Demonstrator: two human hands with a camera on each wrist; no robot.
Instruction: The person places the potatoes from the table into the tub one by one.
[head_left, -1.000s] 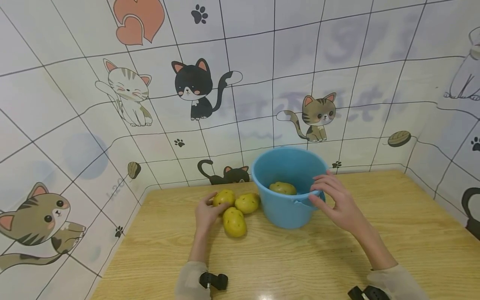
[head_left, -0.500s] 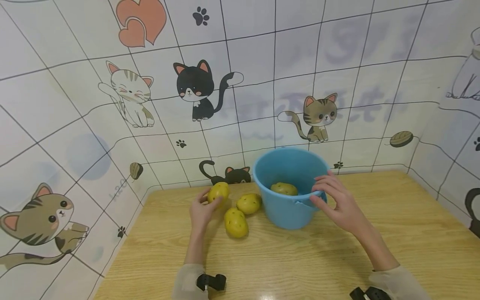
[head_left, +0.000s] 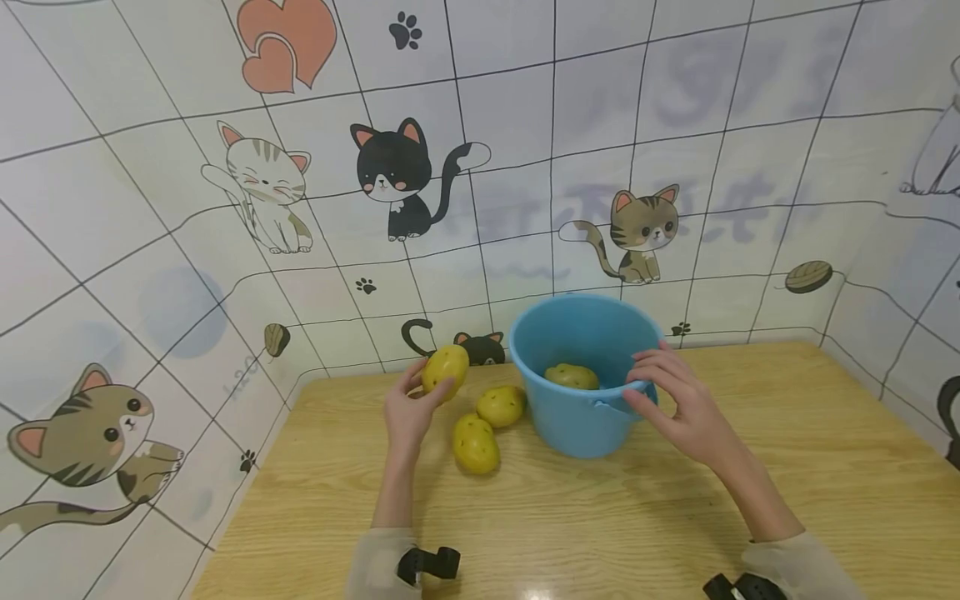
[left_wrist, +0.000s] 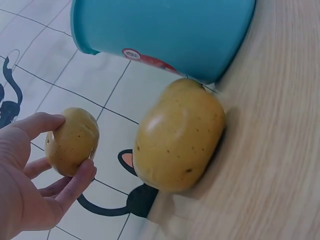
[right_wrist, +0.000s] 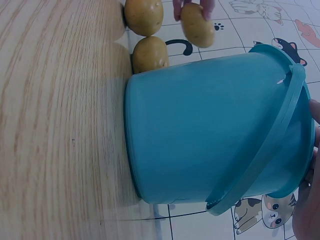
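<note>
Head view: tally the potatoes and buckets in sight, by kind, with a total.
Potatoes: 4 (held potato in the left hand; nearer potato and farther potato on the table; inside potato in the bucket)
Buckets: 1 (blue bucket)
Total: 5 in sight

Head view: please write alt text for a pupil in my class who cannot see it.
A person's left hand holds an oval yellow potato above a pale wooden table, while their right hand grips the rim of a round blue plastic bucket with another potato inside. Two more potatoes lie beside it.
</note>
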